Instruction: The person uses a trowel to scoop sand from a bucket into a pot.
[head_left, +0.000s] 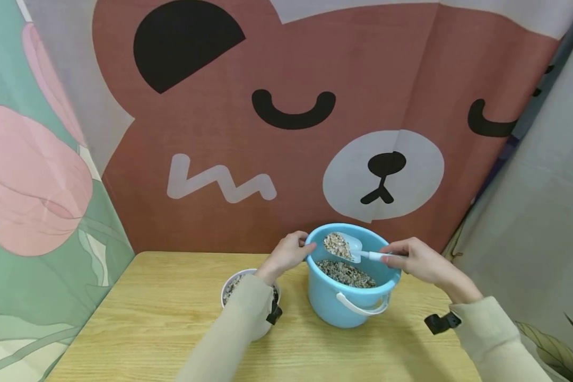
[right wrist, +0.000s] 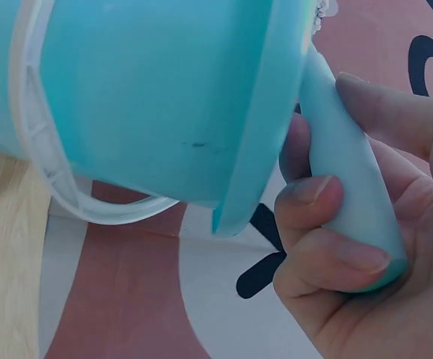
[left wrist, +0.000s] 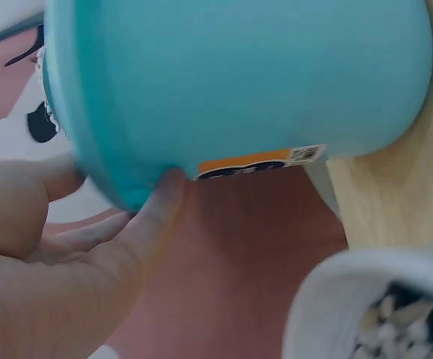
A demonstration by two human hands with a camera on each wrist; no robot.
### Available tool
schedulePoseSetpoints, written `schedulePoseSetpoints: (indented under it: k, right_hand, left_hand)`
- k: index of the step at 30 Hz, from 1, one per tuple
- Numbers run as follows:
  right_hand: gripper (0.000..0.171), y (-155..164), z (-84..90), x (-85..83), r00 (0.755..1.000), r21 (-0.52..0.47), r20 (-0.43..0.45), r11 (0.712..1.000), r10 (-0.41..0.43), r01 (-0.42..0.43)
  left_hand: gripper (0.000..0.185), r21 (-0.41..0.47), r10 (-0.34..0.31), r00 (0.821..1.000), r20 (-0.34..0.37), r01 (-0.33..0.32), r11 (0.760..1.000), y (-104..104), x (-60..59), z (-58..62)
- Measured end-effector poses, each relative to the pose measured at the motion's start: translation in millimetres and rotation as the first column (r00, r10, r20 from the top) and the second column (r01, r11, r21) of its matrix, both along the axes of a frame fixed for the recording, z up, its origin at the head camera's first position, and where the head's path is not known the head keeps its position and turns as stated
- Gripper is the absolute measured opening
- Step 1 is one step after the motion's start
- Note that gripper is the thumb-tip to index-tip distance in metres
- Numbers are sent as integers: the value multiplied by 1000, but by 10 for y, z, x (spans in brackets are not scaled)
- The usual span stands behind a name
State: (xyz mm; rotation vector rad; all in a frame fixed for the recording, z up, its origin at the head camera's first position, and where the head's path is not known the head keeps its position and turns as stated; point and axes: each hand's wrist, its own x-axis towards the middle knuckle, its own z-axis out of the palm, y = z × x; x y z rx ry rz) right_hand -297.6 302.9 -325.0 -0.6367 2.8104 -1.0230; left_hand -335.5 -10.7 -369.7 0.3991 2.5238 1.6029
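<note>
A light blue bucket with a white handle stands on the wooden table, part filled with speckled gravel. My left hand grips the bucket's left rim; in the left wrist view its thumb presses the bucket wall. My right hand holds the handle of a small pale blue scoop heaped with gravel, raised over the bucket. In the right wrist view the fingers curl round the scoop handle beside the bucket rim.
A small white pot holding the same gravel sits left of the bucket, partly under my left sleeve; the pot shows blurred in the left wrist view. A bear-print cloth hangs behind the table; a floral cloth hangs to the left.
</note>
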Motion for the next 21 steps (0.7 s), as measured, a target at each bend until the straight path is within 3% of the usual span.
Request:
schedulePoseSetpoints:
  k: [5,10,15,21]
  right_hand:
    - [24,-81,66,41,1000,2,-3,1000,-11,11]
    - [24,-221,162,127,999,10,-31,1000,10,-10]
    - [22,-434,233,229,996,19,-75,999,45,-43]
    - [17,-740,240,343,992,39,-117,998,47,-43]
  left_hand:
    - [57,-90,-49,999,-12,48,995,-215,68,125]
    - [56,-171,-95,993,-75,81,982,-579,211,185]
    - [56,-156,-86,990,-107,69,985,-996,385,61]
    - [67,-99,-68,992,-102,57,993,-1398,627,-190]
